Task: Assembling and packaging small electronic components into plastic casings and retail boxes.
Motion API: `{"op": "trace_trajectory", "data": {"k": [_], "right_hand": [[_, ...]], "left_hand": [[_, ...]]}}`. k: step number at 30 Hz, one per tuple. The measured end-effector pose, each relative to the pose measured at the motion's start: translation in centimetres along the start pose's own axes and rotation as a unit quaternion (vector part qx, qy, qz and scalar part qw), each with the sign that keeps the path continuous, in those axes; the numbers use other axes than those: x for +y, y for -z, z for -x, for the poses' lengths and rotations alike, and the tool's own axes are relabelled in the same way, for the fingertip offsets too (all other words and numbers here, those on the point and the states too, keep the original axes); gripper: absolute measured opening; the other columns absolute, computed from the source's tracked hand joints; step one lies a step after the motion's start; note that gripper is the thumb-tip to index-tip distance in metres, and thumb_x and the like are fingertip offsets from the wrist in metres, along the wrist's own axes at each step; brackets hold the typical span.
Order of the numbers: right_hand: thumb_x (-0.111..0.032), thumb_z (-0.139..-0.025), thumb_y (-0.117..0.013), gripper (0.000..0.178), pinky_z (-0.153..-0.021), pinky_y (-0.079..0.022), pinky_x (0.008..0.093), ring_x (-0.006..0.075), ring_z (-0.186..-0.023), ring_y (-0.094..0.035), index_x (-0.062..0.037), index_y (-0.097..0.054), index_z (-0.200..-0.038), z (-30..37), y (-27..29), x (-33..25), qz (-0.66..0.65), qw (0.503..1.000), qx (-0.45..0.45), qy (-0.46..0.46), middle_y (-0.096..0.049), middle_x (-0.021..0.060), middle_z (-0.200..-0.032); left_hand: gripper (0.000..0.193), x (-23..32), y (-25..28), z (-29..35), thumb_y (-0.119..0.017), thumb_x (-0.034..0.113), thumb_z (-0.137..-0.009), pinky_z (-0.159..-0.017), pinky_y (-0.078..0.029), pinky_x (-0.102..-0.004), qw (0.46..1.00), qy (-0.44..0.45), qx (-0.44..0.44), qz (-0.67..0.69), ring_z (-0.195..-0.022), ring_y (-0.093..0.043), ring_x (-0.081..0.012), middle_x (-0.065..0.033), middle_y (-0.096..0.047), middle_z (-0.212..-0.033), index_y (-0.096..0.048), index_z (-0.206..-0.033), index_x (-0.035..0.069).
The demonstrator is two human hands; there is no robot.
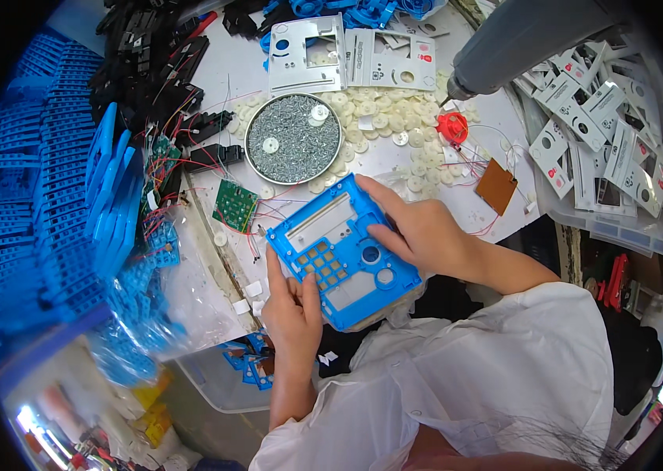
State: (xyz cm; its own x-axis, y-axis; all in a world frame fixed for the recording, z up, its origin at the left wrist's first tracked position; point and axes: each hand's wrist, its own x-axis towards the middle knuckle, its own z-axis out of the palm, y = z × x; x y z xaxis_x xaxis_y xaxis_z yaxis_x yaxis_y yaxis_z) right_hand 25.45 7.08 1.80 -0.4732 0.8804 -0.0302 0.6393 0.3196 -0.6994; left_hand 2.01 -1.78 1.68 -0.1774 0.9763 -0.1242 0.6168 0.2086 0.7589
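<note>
Between my two hands is a blue plastic housing panel [351, 271] with a long window, a grid of small square holes and round openings. It is tilted at the front edge of the table. My left hand [294, 302] grips its lower left edge, thumb on the face near the square holes. My right hand [422, 231] holds the upper right edge, its thumb lying over the face. Just beyond the panel stands a round metal tray [248, 149] full of small screws, with white discs on top. A green circuit board [235, 206] with thin wires lies left of the panel.
Blue plastic parts [57, 180] are stacked at the left, beside black parts [143, 71]. White discs [378, 118] are spread over the table. A grey power screwdriver [520, 47] hangs at upper right, above a red round part [452, 127]. Printed white panels [602, 118] fill a right-hand bin.
</note>
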Motion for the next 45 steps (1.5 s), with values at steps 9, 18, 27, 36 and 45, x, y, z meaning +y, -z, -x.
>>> {"op": "trace_trajectory", "data": {"k": [9, 18, 27, 36, 45], "right_hand": [[-0.024, -0.096, -0.065, 0.047, -0.047, -0.049, 0.0397, 0.0276, -0.051, -0.064, -0.0076, -0.055, -0.139, 0.8, -0.7, 0.4, 0.097, 0.994, 0.014, 0.057, -0.065, 0.0107, -0.062], [-0.022, -0.089, -0.070, 0.047, -0.050, -0.050, 0.0381, 0.0264, -0.057, -0.066, -0.0077, -0.062, -0.132, 1.1, -1.0, 1.2, 0.110, 0.986, 0.001, 0.129, -0.067, 0.0081, -0.069], [-0.043, -0.081, -0.078, 0.067, -0.050, -0.049, 0.0398, 0.0282, -0.056, -0.065, -0.0098, -0.060, -0.137, 2.6, 1.3, -0.1, 0.113, 0.983, -0.111, 0.098, -0.065, 0.0076, -0.067], [-0.040, -0.081, -0.079, 0.063, -0.059, -0.053, 0.0407, 0.0321, -0.065, -0.069, -0.0082, -0.062, -0.133, 1.5, 2.2, -0.1, 0.124, 0.973, -0.178, 0.081, -0.068, 0.0129, -0.071], [-0.021, -0.085, -0.071, 0.021, -0.068, -0.055, 0.0414, 0.0305, -0.077, -0.069, -0.0080, -0.074, -0.102, -3.1, 3.8, 6.7, 0.049, 0.992, 0.100, 0.064, -0.069, 0.0112, -0.086]], "left_hand": [[0.068, -0.2, 0.4, -0.3, -0.068, 0.012, -0.093, -0.048, -0.042, -0.0310, 0.999, -0.006, -0.031, -0.034, -0.047, -0.052, -0.0149, -0.0048, -0.052, -0.056, -0.038, -0.153, -0.003], [0.066, 0.7, 0.2, 1.0, -0.072, 0.008, -0.089, -0.070, -0.047, -0.0291, 0.997, 0.074, -0.025, -0.010, -0.072, -0.057, -0.0146, -0.0063, -0.060, -0.079, -0.044, -0.148, -0.006], [0.053, 0.1, -0.9, 1.6, -0.076, 0.024, -0.083, -0.113, -0.023, -0.0616, 0.926, -0.281, -0.102, -0.229, -0.136, -0.049, -0.0310, -0.0109, -0.056, -0.143, -0.064, -0.133, 0.013], [0.046, 0.9, -1.1, 1.1, -0.075, 0.024, -0.084, -0.113, -0.019, -0.0669, 0.903, -0.302, -0.099, -0.288, -0.137, -0.048, -0.0293, -0.0081, -0.056, -0.143, -0.065, -0.128, 0.016], [0.045, 1.5, -0.8, 1.6, -0.073, 0.023, -0.085, -0.113, -0.016, -0.0687, 0.898, -0.294, -0.103, -0.312, -0.137, -0.047, -0.0314, -0.0092, -0.056, -0.142, -0.063, -0.129, 0.015]]}}
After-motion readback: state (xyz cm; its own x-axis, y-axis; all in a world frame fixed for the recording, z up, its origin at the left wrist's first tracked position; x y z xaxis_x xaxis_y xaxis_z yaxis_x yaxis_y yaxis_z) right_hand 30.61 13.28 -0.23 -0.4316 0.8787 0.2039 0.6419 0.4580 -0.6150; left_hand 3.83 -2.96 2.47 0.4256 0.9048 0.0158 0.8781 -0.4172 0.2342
